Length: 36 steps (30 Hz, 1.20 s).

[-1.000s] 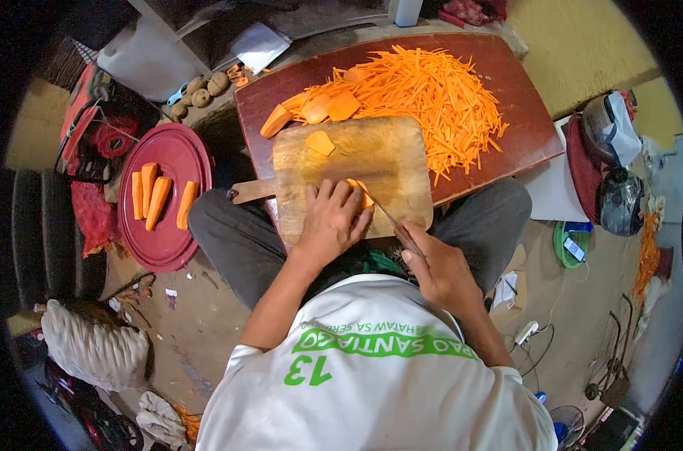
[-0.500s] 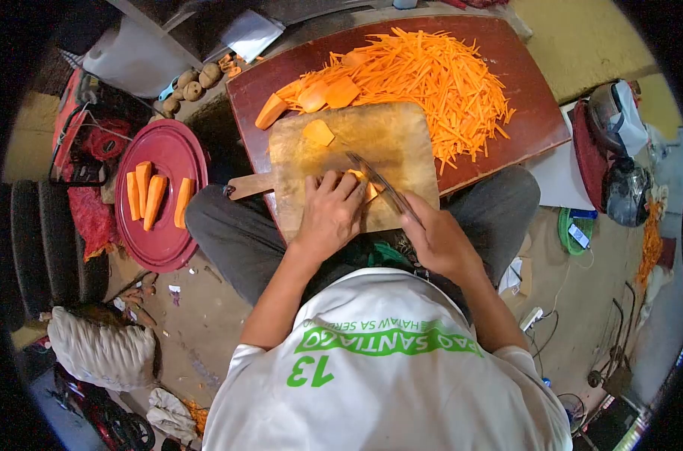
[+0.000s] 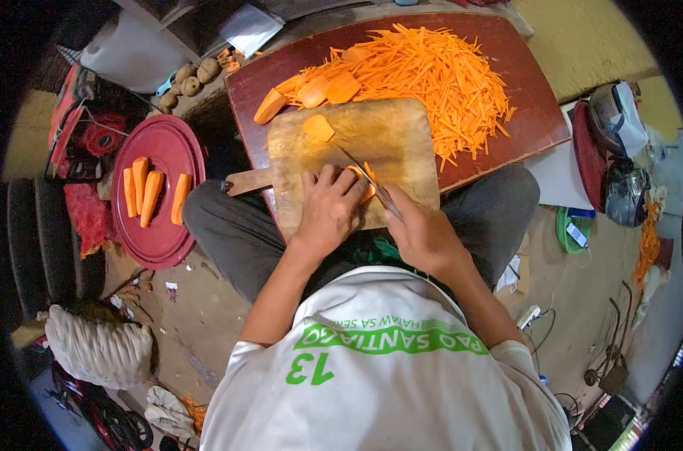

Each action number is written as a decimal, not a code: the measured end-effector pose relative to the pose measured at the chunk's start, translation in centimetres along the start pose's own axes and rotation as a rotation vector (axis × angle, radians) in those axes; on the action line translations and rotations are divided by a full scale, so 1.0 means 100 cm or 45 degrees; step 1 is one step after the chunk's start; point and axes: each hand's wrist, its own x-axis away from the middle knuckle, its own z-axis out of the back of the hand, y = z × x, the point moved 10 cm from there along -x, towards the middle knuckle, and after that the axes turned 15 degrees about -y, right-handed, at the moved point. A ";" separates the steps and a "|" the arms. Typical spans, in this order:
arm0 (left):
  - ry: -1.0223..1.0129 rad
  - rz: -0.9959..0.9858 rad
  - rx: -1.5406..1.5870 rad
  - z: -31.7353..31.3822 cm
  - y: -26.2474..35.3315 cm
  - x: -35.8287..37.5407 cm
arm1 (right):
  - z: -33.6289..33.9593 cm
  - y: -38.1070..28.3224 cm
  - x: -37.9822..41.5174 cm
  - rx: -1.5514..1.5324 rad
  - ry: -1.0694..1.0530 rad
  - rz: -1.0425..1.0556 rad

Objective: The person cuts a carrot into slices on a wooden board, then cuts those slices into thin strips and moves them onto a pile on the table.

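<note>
My right hand (image 3: 424, 231) is closed round the handle of a knife (image 3: 365, 171), its blade slanting up and left over the wooden cutting board (image 3: 401, 128). Under the fingertips of my left hand (image 3: 329, 201), carrot slices (image 3: 369, 193) are pressed against the board, right beside the blade. Those fingers are bent and partly hide the slices. A loose carrot slice (image 3: 318, 128) lies near the board's upper left. Beyond the board, a big heap of carrot strips (image 3: 447, 83) covers part of the dark red table (image 3: 522, 83), with larger carrot slices (image 3: 343, 88) at its left end.
To the left, a red round lid (image 3: 161, 252) carries several peeled carrots (image 3: 151, 197). Potato-like brown roots (image 3: 208, 71) sit at the upper left. On the right are a green basket (image 3: 565, 230) with a phone (image 3: 577, 234) and a black plastic bag (image 3: 627, 192).
The knife and my right hand have shifted left, bringing the blade closer to my left fingers, at a steeper angle. My left hand stays nearly in place.
</note>
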 end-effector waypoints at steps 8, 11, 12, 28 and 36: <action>-0.021 0.017 0.043 -0.003 0.000 0.006 | 0.001 0.003 0.038 -0.078 -0.028 -0.124; -0.017 0.002 0.040 -0.003 0.000 0.006 | -0.005 0.000 0.003 0.013 -0.023 -0.107; -0.013 0.002 0.039 -0.003 0.001 0.006 | -0.003 0.001 -0.005 0.010 0.007 -0.036; 0.008 -0.008 0.027 0.001 0.002 0.010 | 0.001 -0.009 -0.006 0.091 0.102 0.142; 0.014 -0.026 0.047 0.004 0.005 0.013 | -0.013 -0.005 0.009 0.089 0.054 0.008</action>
